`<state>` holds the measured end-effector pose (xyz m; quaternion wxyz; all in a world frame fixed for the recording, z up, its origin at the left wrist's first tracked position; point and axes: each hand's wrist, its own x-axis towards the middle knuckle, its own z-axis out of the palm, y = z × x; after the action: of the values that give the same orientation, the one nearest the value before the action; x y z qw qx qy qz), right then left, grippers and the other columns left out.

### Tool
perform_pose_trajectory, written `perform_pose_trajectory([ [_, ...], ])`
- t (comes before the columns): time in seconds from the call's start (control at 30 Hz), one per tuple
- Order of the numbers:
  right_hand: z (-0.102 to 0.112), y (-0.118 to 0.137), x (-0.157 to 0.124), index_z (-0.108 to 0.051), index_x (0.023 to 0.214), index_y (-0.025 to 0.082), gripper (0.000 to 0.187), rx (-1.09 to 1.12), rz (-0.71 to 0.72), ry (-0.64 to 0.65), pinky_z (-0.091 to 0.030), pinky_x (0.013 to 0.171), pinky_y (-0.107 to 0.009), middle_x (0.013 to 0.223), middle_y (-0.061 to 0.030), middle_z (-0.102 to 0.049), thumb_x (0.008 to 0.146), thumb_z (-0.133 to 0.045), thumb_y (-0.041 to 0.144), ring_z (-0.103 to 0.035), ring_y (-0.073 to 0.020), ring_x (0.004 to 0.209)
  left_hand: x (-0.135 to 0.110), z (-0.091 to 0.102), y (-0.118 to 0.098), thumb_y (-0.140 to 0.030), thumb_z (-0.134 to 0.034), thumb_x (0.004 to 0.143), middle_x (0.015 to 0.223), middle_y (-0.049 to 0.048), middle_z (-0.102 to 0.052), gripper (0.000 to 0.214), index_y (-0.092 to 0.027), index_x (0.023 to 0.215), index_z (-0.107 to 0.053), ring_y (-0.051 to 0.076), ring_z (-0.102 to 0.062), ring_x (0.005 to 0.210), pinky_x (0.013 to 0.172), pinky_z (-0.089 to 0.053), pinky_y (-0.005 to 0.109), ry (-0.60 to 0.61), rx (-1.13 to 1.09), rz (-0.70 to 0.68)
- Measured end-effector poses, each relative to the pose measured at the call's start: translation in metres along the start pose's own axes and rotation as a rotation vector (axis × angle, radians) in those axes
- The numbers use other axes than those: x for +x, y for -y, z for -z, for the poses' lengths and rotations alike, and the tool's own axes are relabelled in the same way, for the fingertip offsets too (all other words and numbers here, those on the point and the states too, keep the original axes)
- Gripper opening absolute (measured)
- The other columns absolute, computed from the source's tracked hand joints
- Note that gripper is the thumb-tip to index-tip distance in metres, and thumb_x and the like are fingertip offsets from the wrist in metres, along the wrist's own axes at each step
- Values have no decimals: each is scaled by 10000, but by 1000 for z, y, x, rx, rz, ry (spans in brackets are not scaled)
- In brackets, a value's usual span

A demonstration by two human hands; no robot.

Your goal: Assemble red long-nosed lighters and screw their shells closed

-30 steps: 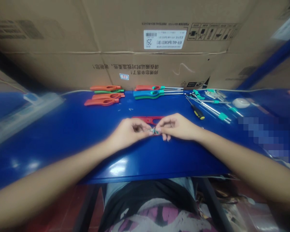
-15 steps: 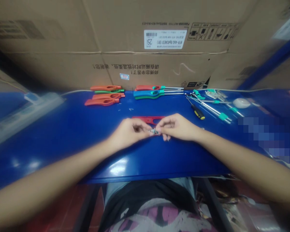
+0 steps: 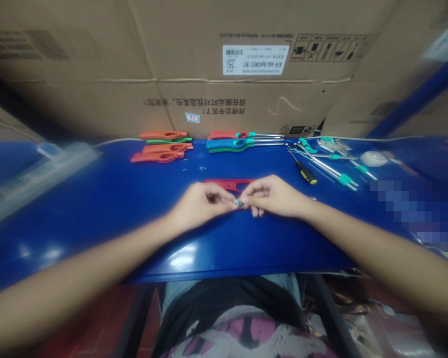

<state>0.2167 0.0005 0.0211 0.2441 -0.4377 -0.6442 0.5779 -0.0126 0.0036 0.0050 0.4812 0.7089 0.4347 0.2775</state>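
Blue tabletop [image 3: 239,246] bears a red handle shell [image 3: 224,184], partly hidden behind left hand [image 3: 203,201] and right hand [image 3: 274,196], pinching a tiny part [image 3: 239,203] between them.

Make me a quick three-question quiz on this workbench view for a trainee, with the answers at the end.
1. What do the left hand and right hand pinch between them?
2. True or false: the screwdriver lies left of the red handle piece in view.
3. Which colours mark the screwdriver's grip: (a) white and pink, (b) black and yellow, (c) orange and blue?

Key: 1. A small part, too small to identify. 2. False. 3. (b).
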Motion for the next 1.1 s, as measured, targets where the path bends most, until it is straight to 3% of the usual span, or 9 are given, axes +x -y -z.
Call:
perform_pose_trajectory([
  [0.47, -1, 2, 1, -715, 807, 120, 264, -2, -9, -14, -509, 500, -199, 641, -13, -687, 761, -814, 361, -635, -89, 519, -1, -4, -1, -432, -816, 760, 917, 120, -797, 369, -130, 971, -804, 226, -737, 799, 732, -577, 319, -17, 0, -20],
  [0.73, 4, 5, 1, -721, 794, 114, 420, 2, -3, 15, -519, 497, -216, 563, -12, -681, 713, -836, 509, -629, -99, 477, -2, -4, -4, -459, -832, 742, 940, 107, -799, 358, -168, 950, -814, 233, -739, 820, 736, -591, 321, -59, -5, -54],
  [1.1, 5, 4, 1, -738, 865, 115, 462, -3, 33, 39, -526, 514, -223, 553, 1, -674, 735, -815, 552, -624, -99, 473, -1, -3, 0, -449, -822, 756, 945, 110, -796, 368, -155, 977, -809, 228, -734, 817, 770, -581, 333, -33, 17, -50],
])
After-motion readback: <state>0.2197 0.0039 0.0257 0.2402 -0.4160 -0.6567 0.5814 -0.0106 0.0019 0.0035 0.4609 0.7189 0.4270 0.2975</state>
